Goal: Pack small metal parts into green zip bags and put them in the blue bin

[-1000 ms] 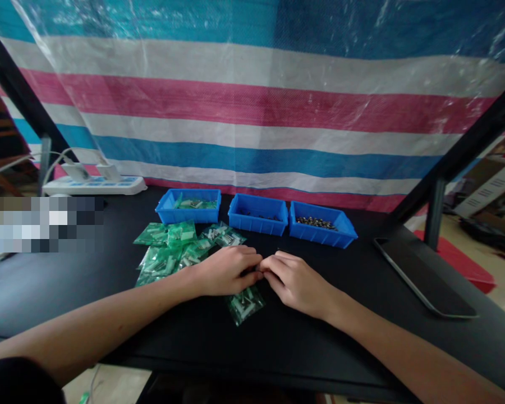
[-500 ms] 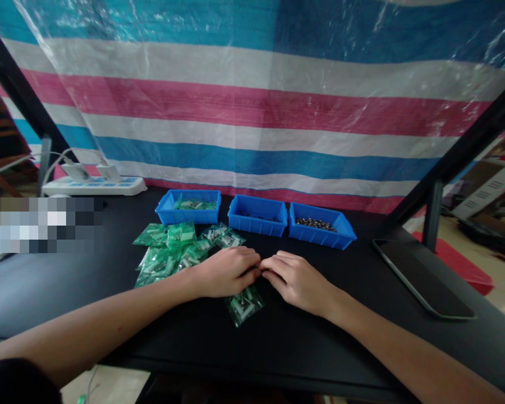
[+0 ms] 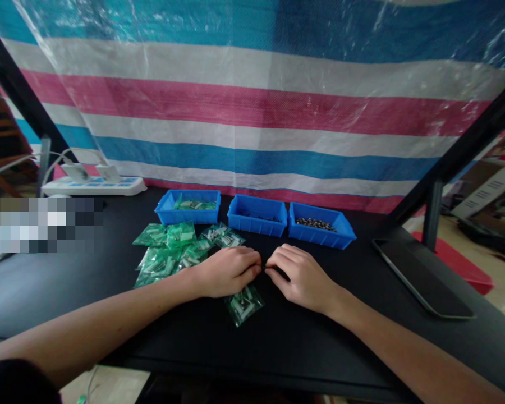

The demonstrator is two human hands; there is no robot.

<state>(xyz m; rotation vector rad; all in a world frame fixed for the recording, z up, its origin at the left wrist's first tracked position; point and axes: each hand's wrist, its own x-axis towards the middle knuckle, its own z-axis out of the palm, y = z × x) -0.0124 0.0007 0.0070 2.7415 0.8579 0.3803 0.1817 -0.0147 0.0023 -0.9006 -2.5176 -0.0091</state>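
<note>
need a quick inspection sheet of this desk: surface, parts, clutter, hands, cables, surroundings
Surface: matte black tabletop
Job's things: blue rectangular plastic bins in a row: left bin with green plastic inside, middle bin with few small dark pieces, right bin with many small metallic pieces; heap of clear green-tinted plastic packets; single green-tinted packet, partly hidden by the left hand
Clutter: dark flat phone, right side; pixelated patch, far left, unreadable
Hands: left and right hand nearly meet, fingers at a tiny dark piece; grip unclear
Cables: white cables by a white power strip
Surroundings: striped blue-white-pink plastic sheet behind; black frame post, right
</note>
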